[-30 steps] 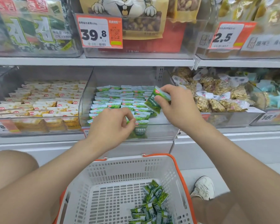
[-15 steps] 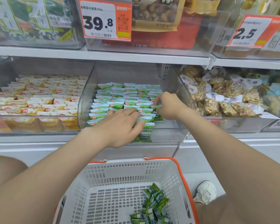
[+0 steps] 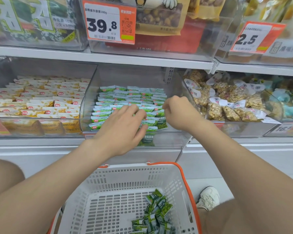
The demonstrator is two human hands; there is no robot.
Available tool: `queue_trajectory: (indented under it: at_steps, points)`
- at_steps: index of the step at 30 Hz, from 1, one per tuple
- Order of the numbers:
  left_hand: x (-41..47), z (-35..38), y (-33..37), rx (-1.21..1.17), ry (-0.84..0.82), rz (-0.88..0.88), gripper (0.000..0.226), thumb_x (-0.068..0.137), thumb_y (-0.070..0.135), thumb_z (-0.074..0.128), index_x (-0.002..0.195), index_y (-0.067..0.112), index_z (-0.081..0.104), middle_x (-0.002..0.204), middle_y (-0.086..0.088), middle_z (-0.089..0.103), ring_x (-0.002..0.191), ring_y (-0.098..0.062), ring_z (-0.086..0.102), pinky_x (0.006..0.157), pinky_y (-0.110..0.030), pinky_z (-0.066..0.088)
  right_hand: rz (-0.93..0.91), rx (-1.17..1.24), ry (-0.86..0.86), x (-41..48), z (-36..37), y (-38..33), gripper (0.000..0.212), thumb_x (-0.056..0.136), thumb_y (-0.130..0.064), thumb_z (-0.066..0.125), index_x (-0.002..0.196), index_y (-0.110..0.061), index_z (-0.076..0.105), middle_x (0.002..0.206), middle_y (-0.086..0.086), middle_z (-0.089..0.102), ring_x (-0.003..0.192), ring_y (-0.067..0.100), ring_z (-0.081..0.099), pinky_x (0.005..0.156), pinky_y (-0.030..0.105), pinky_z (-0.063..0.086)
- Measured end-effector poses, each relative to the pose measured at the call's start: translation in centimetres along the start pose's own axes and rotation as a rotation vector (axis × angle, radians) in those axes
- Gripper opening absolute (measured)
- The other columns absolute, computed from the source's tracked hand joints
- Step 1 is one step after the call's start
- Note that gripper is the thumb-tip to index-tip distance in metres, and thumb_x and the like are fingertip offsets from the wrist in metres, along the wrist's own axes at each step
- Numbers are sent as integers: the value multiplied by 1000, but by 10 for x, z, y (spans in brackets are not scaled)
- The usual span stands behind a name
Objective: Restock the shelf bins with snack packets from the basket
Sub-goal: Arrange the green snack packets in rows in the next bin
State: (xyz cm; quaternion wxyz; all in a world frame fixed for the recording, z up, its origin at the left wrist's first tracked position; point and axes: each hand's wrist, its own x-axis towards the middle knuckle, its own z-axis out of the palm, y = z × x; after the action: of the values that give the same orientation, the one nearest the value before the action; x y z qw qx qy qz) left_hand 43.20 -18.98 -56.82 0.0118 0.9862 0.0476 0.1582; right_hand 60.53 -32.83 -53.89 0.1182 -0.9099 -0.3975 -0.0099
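- Nearest, finds a heap of green packets (image 3: 155, 211) lying loose in the right corner of the white basket (image 3: 125, 181), below the shelf; risks leaving a few behind if reaching down without looking.
- Next, meets the left hand (image 3: 123, 127) laid over the front rows of the middle bin (image 3: 172, 141), fingers relaxed and spread, gripping nothing; may flatten or topple the leaning packets by pressing too hard.
- Just past its thumb, notes one front packet (image 3: 146, 141) standing against the clear wall; could knock it out of line with a small nudge.
- Slightly further, shows the right hand (image 3: 179, 114) at the right end of the rows, fingers curled; cannot tell whether pinching a packet or nothing. Might set one down crooked, or snag a neighbour when drawing out.
- Beyond, reaches the tidy back rows (image 3: 130, 95); could ruffle them with a careless sweep.
- Furthest out, borders a yellow-packet bin (image 3: 41, 102) and a nut-packet bin (image 3: 227, 105); may lose a green packet there if tossed wide.
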Motion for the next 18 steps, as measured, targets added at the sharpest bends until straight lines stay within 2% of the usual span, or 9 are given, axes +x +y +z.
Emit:
queue_trajectory:
  at_steps: [3,5,7,10,12,13,15,18]
  points:
    - [-13,-9,19,-111,248,84,15,95,35,55,92,21,57,87,3,56,81,-25,55,66,-40,45,-62,127,143,-40,-26,-16,28,86,-14,48,90,-17,76,78,8,72,76,32,66,74,38,57]
    - [-26,-6,33,-128,224,91,21,91,40,53,79,24,56,72,5,61,68,-25,61,53,-36,44,-117,181,80,-67,-37,-29,26,81,-17,49,82,-19,75,71,0,70,75,25,66,73,34,56]
    - [-39,7,46,-79,24,67,30,90,49,47,78,23,57,68,2,65,65,-28,65,53,-33,41,-212,130,-121,-90,-32,-36,24,82,-16,51,82,-17,75,74,1,71,79,24,66,75,36,56]
    - [-57,48,57,-74,-388,12,30,92,49,46,86,25,64,79,1,67,75,-27,65,60,-31,42,-318,-72,-531,-116,2,-31,24,89,-16,49,95,-14,72,89,7,71,95,27,62,78,42,56]
    - [-70,81,61,-182,-583,-36,24,94,46,51,90,28,66,83,5,66,77,-23,63,63,-32,46,-323,-179,-722,-133,29,-25,16,91,-11,48,93,-13,65,91,7,64,92,25,56,70,37,54]
    - [-77,99,63,-245,-661,-71,21,94,46,52,92,29,66,86,7,66,79,-20,62,65,-33,49,-327,-221,-783,-142,42,-23,14,92,-8,49,84,-15,57,86,5,59,83,23,54,63,33,50]
    - [-93,136,67,-289,-812,-119,18,94,41,54,92,28,65,89,5,66,80,-19,63,68,-34,52,-340,-266,-871,-155,64,-22,25,93,-2,48,75,-20,45,81,3,53,70,21,52,57,33,45]
    - [-120,192,75,-256,-1005,-124,16,90,28,50,82,20,61,83,-3,63,72,-24,55,64,-33,46,-363,-310,-940,-166,88,-19,19,94,1,50,83,-15,53,84,4,53,63,19,51,52,32,42]
